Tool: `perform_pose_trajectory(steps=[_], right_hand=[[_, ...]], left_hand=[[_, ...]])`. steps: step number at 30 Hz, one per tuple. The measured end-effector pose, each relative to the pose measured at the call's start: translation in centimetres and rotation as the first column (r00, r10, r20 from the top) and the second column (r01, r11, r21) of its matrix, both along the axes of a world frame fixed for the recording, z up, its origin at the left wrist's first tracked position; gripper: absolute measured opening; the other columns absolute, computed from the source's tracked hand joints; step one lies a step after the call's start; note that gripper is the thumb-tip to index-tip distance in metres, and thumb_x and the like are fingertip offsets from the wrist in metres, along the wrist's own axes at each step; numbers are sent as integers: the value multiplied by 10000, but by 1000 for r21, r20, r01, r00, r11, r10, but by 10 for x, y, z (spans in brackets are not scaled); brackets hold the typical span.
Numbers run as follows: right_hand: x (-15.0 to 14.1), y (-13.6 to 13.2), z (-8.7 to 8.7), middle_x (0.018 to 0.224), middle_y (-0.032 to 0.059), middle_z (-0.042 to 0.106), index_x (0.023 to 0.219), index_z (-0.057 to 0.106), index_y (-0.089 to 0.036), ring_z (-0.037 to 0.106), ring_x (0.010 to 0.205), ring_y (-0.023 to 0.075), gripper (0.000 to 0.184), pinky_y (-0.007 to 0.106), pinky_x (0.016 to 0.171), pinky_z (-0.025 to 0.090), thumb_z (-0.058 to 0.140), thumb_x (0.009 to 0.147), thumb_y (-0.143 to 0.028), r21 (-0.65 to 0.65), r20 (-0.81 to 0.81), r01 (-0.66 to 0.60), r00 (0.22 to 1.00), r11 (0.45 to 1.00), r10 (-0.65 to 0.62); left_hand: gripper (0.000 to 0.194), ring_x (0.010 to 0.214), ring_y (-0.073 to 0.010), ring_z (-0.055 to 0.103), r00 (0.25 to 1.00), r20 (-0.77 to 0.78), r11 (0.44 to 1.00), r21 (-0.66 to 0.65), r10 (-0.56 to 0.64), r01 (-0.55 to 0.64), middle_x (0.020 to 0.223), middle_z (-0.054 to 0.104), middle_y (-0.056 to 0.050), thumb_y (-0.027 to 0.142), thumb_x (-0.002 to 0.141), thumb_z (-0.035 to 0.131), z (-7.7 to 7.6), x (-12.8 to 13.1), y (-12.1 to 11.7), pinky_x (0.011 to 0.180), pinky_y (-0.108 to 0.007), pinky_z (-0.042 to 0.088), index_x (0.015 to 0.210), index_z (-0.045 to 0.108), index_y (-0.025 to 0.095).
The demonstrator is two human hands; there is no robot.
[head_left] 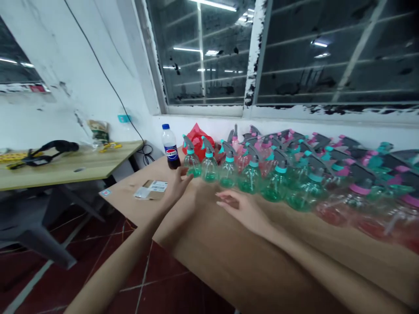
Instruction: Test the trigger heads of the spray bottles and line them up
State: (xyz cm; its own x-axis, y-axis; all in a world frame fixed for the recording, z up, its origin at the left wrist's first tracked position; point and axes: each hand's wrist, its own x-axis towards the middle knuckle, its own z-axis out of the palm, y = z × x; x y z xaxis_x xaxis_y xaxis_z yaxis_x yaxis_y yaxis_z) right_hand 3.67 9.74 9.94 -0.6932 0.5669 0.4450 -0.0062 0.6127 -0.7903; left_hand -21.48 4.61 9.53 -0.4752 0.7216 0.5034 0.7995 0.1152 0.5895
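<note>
My left hand (180, 183) is at the left end of a row of spray bottles, its thumb and fingers apart. Closest to it is a clear green spray bottle (192, 165) with a teal collar; whether the fingertips touch it I cannot tell. My right hand (244, 208) hovers over or rests on the brown board (209, 235), in front of another green spray bottle (228, 172). Its fingers are slightly bent and hold nothing. Behind stand several more bottles, green ones with teal parts and pink ones (342, 205) with pink collars, all upright with grey trigger heads.
A cola bottle (170, 148) with a blue cap and a red plastic bag (197, 138) stand at the back left. A labelled packet (152, 189) lies on the tabletop. To the left is another table (94, 163) with a black headset-like strap (54, 150). The window wall bounds the back.
</note>
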Motion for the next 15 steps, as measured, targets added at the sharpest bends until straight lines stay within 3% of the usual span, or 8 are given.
perform_pose_trajectory(steps=[4,7,11,15], right_hand=[[-66,10,-8,1064,85,702,1042,648,-206,666,953,203,241,390,878,519,589,809,-187,-19,-71,-11,997,1000,10],[-95,18,-14,1087,98,700,1093,625,-196,667,982,186,268,378,900,511,532,843,-171,-61,-119,3,993,998,-10],[-112,23,-23,1064,96,711,1088,626,-203,676,977,187,265,385,900,510,538,841,-169,-118,-145,23,989,993,-40],[-113,23,-29,1033,97,717,1064,623,-195,693,915,187,254,388,867,528,576,816,-174,-150,-142,37,988,988,-59]], left_hand=[[314,1004,-237,594,988,-51,989,47,144,-141,1196,560,-92,303,916,579,7,-31,44,832,-441,500,1191,538,159],[329,1025,-244,586,980,-76,982,39,186,-183,1219,547,-95,302,916,579,9,-42,69,844,-450,495,1210,528,163],[317,991,-232,601,983,-67,984,-40,170,-172,1193,561,-92,301,919,575,10,-51,86,819,-432,510,1200,533,161],[297,951,-222,615,987,-40,983,-96,155,-158,1135,589,-85,312,913,584,14,-52,78,799,-414,514,1161,554,152]])
